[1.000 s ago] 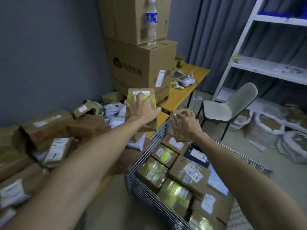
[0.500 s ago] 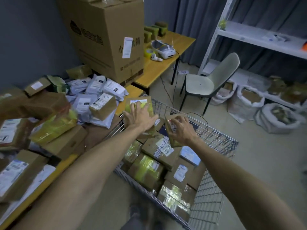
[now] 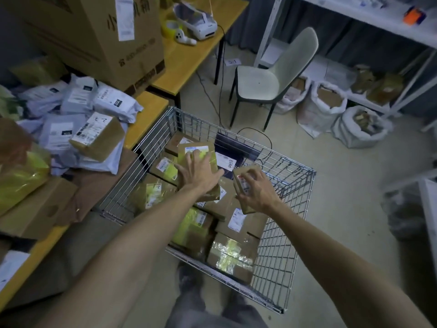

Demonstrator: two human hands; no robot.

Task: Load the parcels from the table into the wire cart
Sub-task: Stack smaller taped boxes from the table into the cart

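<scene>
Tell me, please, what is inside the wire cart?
Labelled cardboard parcels lie in the wire cart. The left hand lies spread on a larger box atop them; the right hand grips a smaller box. Anything beneath that top layer is hidden.

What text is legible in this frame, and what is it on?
"小", then partly covered characters: large cardboard box.
Handwritten "2-2", upside down: small box on the table.
Labels on parcels in the wire cart: too blurred.
</scene>
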